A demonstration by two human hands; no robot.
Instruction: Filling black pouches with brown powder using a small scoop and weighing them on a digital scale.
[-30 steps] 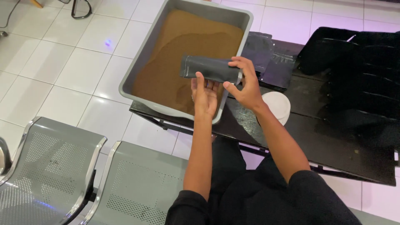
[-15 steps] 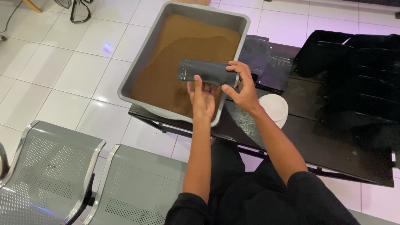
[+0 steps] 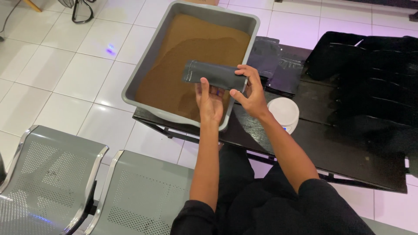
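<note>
A dark grey pouch (image 3: 210,74) lies sideways in both my hands, held over a grey tray (image 3: 143,69) filled with brown powder (image 3: 191,52). My left hand (image 3: 210,101) supports the pouch from below, thumb up on its front. At the pouch's right end, my right hand (image 3: 250,91) grips it between fingers and thumb. The tray rests on the left end of a black slatted table (image 3: 331,143).
More empty dark pouches (image 3: 278,65) are stacked right of the tray. A small white round scale (image 3: 284,112) sits by my right wrist. A black bag (image 3: 370,74) covers the table's right side. Grey perforated metal seats (image 3: 56,174) stand at lower left on a white tiled floor.
The pouch and both hands have shifted slightly left and toward the tray; the grip is unchanged.
</note>
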